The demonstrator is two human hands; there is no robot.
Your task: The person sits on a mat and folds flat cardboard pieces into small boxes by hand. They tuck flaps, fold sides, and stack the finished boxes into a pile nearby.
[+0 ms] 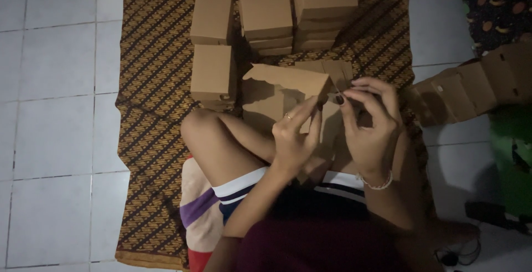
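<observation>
Both hands pinch the half-folded box (288,92) above my knee: left hand (293,136) on the flap, right hand (368,122) probably tucking a tab. Next, press it closed.

White tiled floor (55,111) carries patterned brown mat (149,139); folded cardboard boxes (266,20) stacked on mat.

Brown cardboard boxes (266,20) stacked on patterned cloth (149,111); half-folded box (288,92) in hand; flat blanks (471,89) at right.

Both hands (332,125) pinch unfolded cardboard box (288,86) — finished boxes (266,20) stacked behind; patterned mat (149,83)
</observation>
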